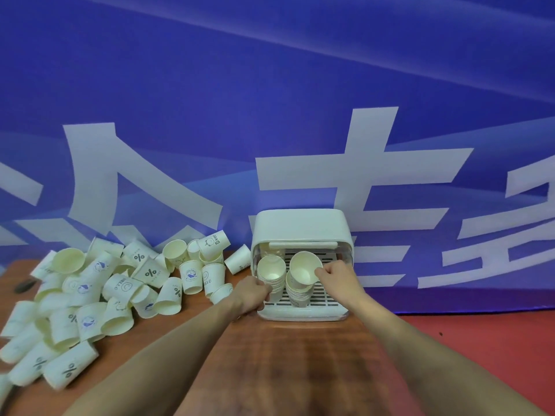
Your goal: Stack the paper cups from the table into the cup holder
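A white cup holder (300,225) with a raised lid stands at the table's far edge, its slotted tray facing me. Two stacks of paper cups stand inside: the left stack (271,273) and the right stack (295,291). My left hand (253,295) grips the left stack low on its side. My right hand (336,276) pinches the rim of a single tilted cup (303,265) just above the right stack. A heap of loose printed paper cups (99,298) covers the table to the left.
The wooden table (300,349) runs from me to a blue banner wall (270,100) right behind the holder. Red floor (480,340) shows past the table's right edge. A dark object (25,286) lies at the far left of the table.
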`<state>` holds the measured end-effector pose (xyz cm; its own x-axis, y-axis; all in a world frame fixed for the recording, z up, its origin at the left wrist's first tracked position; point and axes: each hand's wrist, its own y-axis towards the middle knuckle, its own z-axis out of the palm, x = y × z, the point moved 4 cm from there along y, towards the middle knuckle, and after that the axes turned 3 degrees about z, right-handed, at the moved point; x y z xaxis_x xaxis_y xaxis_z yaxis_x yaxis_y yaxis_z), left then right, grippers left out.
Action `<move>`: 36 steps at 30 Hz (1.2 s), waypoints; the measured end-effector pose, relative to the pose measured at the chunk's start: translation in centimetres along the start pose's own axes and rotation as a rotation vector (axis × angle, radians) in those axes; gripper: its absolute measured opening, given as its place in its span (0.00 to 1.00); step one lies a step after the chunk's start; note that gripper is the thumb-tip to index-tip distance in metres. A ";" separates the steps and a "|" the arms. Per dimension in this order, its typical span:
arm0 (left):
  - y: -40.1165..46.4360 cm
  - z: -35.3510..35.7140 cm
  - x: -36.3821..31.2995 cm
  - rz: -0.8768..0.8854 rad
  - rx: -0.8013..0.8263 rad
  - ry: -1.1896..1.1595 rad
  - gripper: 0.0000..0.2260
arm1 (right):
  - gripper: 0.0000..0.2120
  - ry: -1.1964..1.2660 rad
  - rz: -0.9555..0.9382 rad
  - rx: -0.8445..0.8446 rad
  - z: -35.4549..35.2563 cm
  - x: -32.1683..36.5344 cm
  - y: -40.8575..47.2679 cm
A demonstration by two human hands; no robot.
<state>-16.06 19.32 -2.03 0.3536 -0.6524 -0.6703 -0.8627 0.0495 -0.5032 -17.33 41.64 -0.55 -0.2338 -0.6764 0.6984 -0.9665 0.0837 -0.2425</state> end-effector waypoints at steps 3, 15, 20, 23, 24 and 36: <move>0.6 0.3 0.9 -0.025 0.031 -0.017 0.10 | 0.17 -0.049 0.057 0.023 0.8 -0.4 0.7; 2.4 1.1 3.2 -0.077 0.055 -0.041 0.11 | 0.23 -0.141 0.179 0.094 2.3 -2.4 2.1; 1.9 0.2 3.4 -0.067 0.038 -0.053 0.10 | 0.22 -0.157 0.148 0.099 2.8 -1.4 1.4; 1.0 -0.9 3.8 -0.056 0.019 -0.066 0.11 | 0.20 -0.169 0.105 0.126 3.8 0.1 0.6; 0.6 -1.4 3.9 -0.052 0.013 -0.074 0.11 | 0.19 -0.172 0.090 0.131 4.1 0.6 0.4; -6.0 -10.1 12.5 -0.129 -0.162 -0.159 0.09 | 0.17 -0.222 -0.087 0.252 11.9 9.7 -4.3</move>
<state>-10.14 3.24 -1.94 0.5054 -0.5176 -0.6904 -0.8492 -0.1564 -0.5044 -14.21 26.02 -0.73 -0.0965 -0.8181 0.5669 -0.9188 -0.1458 -0.3668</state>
